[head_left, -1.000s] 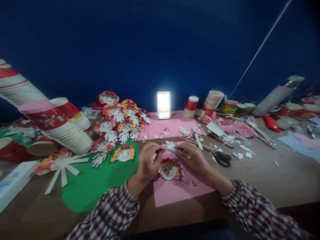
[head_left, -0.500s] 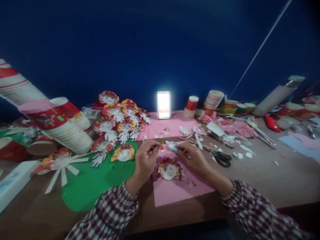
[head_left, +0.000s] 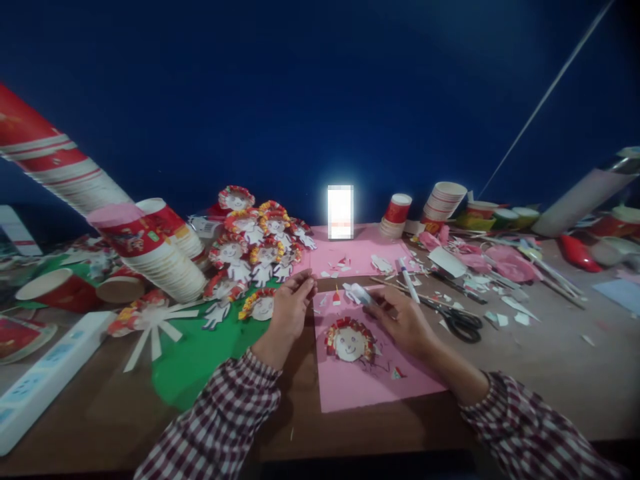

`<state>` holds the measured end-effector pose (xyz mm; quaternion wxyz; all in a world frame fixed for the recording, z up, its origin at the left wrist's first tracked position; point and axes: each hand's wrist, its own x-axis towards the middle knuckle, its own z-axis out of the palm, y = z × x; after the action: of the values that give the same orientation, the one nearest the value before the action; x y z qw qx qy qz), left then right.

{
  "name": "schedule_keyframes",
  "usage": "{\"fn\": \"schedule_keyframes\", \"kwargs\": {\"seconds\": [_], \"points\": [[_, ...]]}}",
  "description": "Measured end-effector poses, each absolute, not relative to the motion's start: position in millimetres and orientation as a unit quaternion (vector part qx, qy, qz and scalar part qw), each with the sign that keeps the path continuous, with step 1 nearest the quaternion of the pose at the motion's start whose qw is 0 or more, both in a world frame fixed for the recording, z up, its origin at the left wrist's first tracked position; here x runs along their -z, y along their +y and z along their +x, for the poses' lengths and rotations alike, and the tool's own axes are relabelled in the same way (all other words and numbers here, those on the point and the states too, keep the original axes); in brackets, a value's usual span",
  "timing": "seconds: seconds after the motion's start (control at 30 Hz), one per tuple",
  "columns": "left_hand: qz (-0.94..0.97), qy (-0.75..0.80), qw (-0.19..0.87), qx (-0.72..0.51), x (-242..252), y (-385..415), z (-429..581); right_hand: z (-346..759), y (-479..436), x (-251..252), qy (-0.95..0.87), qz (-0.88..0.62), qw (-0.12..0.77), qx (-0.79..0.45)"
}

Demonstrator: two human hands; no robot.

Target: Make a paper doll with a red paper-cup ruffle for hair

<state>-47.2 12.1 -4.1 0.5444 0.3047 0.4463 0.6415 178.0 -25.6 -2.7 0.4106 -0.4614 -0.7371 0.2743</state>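
Observation:
A paper face with a red and yellow frill lies on a pink sheet in front of me. My right hand rests just right of it, fingers closed round a small white tube-like thing that points left. My left hand hovers at the sheet's left edge beside a green paper shape, its fingertips pinched together near a small thin piece I cannot make out. A tiny red and yellow scrap lies between the hands.
Several finished paper faces are piled behind the green paper. Slanted stacks of red and white paper cups lie to the left, more cups at the back right. Black scissors, a pen, paper scraps, a white power strip and a glowing screen surround the work area.
My hands were together above the paper face. The left hand has drawn away to the left and the right hand stays with the white thing. The view has shifted slightly.

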Motion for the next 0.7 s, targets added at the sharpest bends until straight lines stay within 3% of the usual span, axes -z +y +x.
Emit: {"fn": "schedule_keyframes", "kwargs": {"seconds": [0.27, 0.7], "points": [[0.328, 0.465, 0.487, -0.662, 4, 17, -58, 180, -24, 5, -0.666, -0.471, 0.447, -0.367], [0.405, 0.484, 0.433, -0.644, 14, 20, -62, 176, -29, -7, -0.653, -0.482, 0.46, -0.361]]}}
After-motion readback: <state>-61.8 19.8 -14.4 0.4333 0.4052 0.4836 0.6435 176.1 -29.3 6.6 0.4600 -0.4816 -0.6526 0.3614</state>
